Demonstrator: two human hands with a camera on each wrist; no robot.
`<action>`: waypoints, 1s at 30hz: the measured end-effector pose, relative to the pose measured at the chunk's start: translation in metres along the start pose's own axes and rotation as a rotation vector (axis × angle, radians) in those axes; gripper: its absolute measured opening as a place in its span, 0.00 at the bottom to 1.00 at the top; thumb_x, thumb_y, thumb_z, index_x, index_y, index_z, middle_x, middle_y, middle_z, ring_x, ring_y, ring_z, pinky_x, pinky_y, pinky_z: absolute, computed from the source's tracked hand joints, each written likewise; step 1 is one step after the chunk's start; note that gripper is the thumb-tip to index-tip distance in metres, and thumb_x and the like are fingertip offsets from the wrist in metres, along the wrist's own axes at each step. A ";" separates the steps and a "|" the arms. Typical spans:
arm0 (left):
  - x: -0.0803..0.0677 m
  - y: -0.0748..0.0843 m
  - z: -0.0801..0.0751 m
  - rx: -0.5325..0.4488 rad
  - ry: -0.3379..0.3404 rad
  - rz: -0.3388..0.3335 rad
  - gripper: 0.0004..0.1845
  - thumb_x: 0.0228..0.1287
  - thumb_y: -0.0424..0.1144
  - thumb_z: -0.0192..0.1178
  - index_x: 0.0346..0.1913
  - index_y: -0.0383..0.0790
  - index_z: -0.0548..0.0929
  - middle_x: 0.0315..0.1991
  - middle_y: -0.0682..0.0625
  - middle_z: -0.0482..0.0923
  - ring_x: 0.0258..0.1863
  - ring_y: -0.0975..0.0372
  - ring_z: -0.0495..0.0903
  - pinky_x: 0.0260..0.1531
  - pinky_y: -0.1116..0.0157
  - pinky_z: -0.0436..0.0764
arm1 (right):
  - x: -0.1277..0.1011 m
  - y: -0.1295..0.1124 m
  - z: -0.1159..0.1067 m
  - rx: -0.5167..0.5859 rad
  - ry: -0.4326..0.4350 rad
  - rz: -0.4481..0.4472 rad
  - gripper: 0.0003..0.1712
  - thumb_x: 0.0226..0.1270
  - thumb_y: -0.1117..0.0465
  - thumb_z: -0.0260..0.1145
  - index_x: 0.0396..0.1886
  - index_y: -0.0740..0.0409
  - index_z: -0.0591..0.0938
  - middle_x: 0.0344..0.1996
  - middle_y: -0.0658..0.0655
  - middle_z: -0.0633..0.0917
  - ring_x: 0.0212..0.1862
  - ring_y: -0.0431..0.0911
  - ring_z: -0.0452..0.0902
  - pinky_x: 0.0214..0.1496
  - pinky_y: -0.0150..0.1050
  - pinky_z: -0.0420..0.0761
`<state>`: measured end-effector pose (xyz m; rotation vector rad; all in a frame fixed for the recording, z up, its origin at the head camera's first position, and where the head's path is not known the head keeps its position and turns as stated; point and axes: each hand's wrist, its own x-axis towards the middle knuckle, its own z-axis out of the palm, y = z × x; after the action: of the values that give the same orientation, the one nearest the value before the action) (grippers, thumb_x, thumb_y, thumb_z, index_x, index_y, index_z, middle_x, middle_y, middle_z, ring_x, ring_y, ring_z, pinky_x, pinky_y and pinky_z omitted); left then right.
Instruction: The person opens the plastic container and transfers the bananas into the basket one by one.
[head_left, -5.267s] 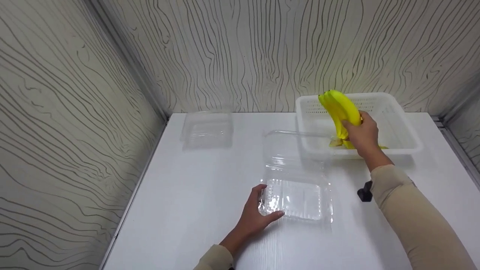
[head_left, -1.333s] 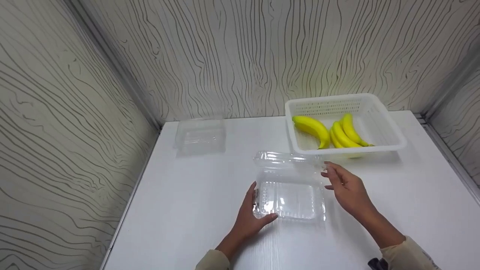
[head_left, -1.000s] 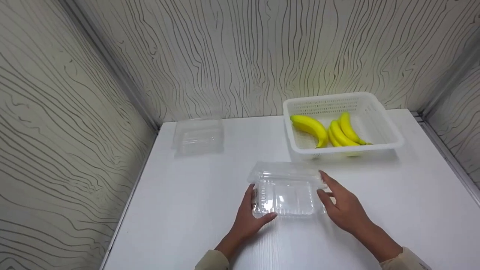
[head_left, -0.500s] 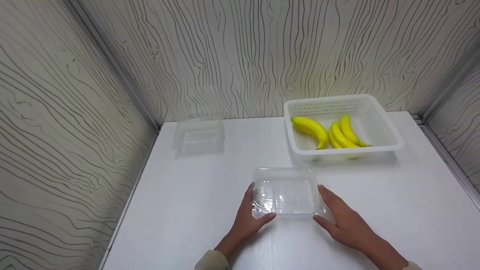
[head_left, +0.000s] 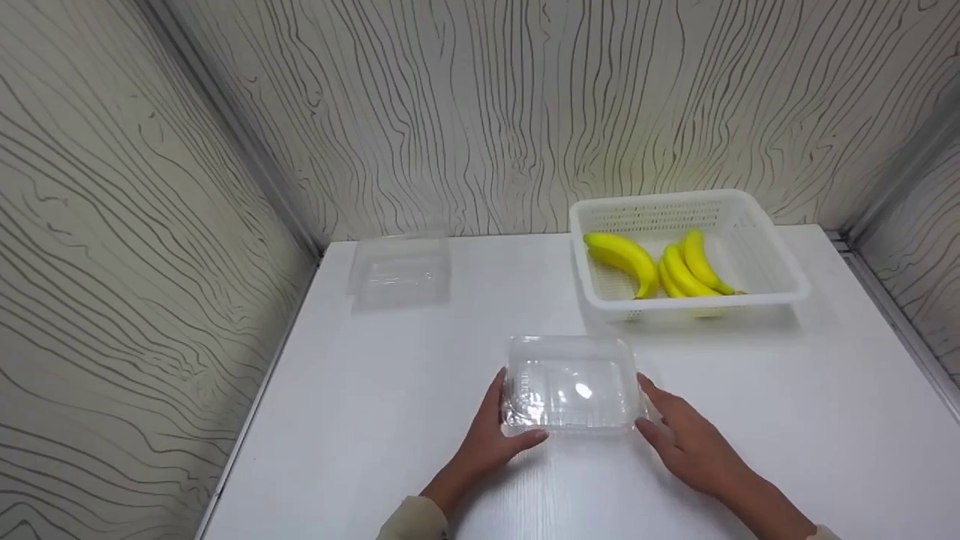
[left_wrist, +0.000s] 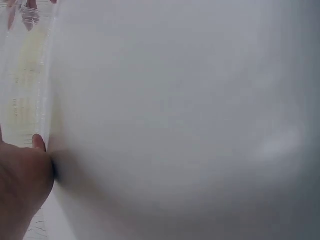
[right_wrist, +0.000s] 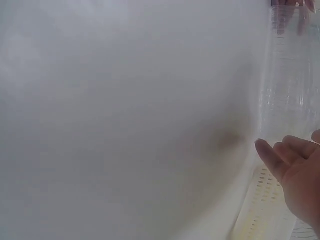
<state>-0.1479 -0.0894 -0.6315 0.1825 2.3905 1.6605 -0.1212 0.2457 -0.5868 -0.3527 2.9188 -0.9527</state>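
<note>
While both hands flank it, the clear plastic box (head_left: pixel 571 385) sits closed on the white table (head_left: pixel 787 420), straight ahead of the person and near the front edge. Its long axis runs left to right, so each short end faces one palm. The left hand (head_left: pixel 489 436) cups the left end, thumb hooked round the near corner and fingers up the side. The right hand (head_left: pixel 686 442) lies at the right end, fingers loosely extended against the wall of the box, not curled round it. Both are about equally near.

Further back, a white basket (head_left: pixel 780 276) holds bananas (head_left: pixel 660 264), well apart from the box, and a second clear box (head_left: pixel 399 268) lies at the far left.

Only the head view shows this layout. The left wrist view gives mostly blurred white surface, with the heel of the left hand (left_wrist: pixel 20 187) and a ribbed clear wall beside it; the right wrist view shows the right hand's fingertips (right_wrist: pixel 267 152) against the ribbed wall.
</note>
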 end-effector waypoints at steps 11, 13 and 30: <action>-0.016 0.002 -0.013 -0.012 0.089 0.008 0.33 0.85 0.53 0.50 0.82 0.41 0.64 0.79 0.40 0.70 0.75 0.46 0.76 0.73 0.46 0.77 | 0.008 0.001 -0.006 0.276 -0.078 0.155 0.35 0.84 0.42 0.58 0.82 0.49 0.68 0.40 0.50 0.90 0.42 0.38 0.86 0.44 0.33 0.83; -0.017 0.002 -0.013 -0.011 0.134 0.028 0.28 0.85 0.50 0.51 0.78 0.41 0.69 0.75 0.43 0.74 0.76 0.48 0.74 0.73 0.50 0.77 | 0.008 0.002 -0.006 0.325 -0.079 0.159 0.35 0.83 0.43 0.60 0.82 0.50 0.68 0.38 0.51 0.89 0.40 0.38 0.86 0.43 0.31 0.83; -0.016 0.016 -0.013 -0.200 0.070 -0.037 0.15 0.75 0.38 0.63 0.57 0.36 0.77 0.34 0.40 0.91 0.37 0.55 0.92 0.37 0.68 0.86 | 0.011 0.002 -0.015 0.725 -0.228 0.238 0.27 0.79 0.60 0.65 0.65 0.73 0.67 0.36 0.58 0.92 0.37 0.44 0.90 0.44 0.37 0.90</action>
<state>-0.1356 -0.0987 -0.6101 0.0469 2.2426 1.9033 -0.1339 0.2530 -0.5756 -0.0584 2.1526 -1.6775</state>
